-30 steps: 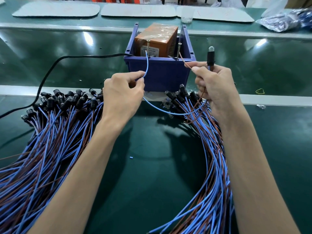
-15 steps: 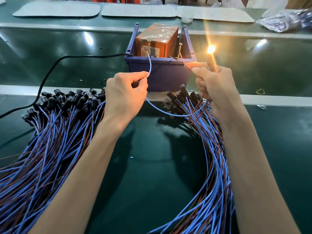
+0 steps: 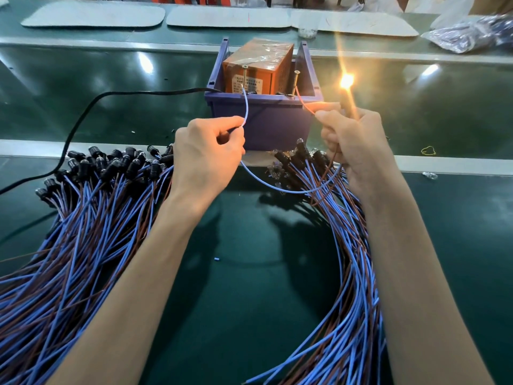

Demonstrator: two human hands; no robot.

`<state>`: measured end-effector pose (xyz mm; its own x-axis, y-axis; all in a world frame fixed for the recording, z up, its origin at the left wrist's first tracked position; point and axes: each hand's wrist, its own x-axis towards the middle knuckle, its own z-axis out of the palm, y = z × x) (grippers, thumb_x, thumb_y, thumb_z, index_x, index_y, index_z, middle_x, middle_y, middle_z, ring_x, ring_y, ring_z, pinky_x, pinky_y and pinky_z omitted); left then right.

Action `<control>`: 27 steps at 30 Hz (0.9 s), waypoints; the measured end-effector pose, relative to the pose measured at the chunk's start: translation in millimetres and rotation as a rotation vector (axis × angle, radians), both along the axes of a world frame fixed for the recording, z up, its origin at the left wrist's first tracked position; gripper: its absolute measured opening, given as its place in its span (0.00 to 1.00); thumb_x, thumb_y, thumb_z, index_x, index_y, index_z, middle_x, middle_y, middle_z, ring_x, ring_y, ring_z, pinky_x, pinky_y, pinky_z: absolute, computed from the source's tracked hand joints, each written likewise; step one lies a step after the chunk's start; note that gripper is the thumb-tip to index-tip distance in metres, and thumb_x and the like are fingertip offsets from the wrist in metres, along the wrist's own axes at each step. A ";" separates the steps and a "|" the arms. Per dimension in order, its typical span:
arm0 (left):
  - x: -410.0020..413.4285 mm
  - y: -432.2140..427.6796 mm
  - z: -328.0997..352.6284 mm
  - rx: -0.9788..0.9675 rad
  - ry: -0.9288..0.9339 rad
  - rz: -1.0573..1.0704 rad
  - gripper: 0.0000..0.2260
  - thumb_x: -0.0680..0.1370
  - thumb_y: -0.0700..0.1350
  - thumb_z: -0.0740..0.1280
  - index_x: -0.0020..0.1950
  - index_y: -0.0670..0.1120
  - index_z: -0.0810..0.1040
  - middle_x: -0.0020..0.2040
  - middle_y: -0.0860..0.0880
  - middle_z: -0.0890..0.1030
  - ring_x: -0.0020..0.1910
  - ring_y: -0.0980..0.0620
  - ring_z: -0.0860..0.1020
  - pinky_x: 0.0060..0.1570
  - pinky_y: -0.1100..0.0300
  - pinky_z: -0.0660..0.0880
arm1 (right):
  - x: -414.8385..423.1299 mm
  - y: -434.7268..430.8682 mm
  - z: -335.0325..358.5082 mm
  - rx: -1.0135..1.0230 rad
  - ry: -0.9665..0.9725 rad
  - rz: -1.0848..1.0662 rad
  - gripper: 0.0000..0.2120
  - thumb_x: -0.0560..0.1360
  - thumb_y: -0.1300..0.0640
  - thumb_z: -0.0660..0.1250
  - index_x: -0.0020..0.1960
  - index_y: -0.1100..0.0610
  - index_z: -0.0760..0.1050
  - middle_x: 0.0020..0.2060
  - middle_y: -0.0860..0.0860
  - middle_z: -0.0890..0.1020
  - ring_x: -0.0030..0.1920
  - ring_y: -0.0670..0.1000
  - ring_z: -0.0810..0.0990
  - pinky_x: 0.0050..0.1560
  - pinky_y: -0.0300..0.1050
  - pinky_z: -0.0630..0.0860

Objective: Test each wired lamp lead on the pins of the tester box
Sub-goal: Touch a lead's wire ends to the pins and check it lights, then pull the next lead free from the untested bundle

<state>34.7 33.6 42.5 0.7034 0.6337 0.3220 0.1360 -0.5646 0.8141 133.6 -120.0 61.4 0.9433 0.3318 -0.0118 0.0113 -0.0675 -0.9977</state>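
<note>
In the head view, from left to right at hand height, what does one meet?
Pile of lamp leads, left hand, blue bin, right hand, yellow rubber band.

The blue bin (image 3: 263,123) is matt moulded plastic. The orange tester box (image 3: 266,55) inside it is wrapped in shiny, wrinkled clear film, with bare metal pins (image 3: 244,76) at its front. The lamp lead (image 3: 247,107) before the bin has smooth plastic insulation. The green belt (image 3: 249,315) under the bin is glossy; pale mats (image 3: 91,15) behind look matt.
</note>
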 end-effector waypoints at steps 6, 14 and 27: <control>2.6 -8.5 3.0 -0.053 0.003 -0.060 0.08 0.77 0.42 0.66 0.54 0.47 0.82 0.31 0.56 0.80 0.22 0.64 0.76 0.32 0.74 0.71 | 1.1 0.7 -1.5 -0.011 0.003 0.086 0.10 0.78 0.62 0.63 0.47 0.56 0.82 0.20 0.42 0.66 0.23 0.42 0.61 0.25 0.33 0.56; 5.9 -24.0 4.9 -0.053 0.065 -0.128 0.20 0.79 0.48 0.62 0.72 0.53 0.68 0.37 0.52 0.84 0.35 0.53 0.81 0.51 0.59 0.76 | -6.7 2.7 -0.3 -0.176 -0.032 0.391 0.12 0.81 0.51 0.60 0.49 0.52 0.81 0.35 0.50 0.85 0.26 0.42 0.75 0.24 0.29 0.63; -1.4 -0.3 -15.9 0.355 0.437 0.104 0.53 0.72 0.47 0.71 0.74 0.43 0.27 0.49 0.43 0.83 0.47 0.39 0.79 0.47 0.50 0.74 | 11.0 -12.4 1.4 -0.264 -0.040 -0.005 0.29 0.81 0.38 0.50 0.38 0.55 0.79 0.27 0.49 0.79 0.24 0.41 0.71 0.31 0.34 0.66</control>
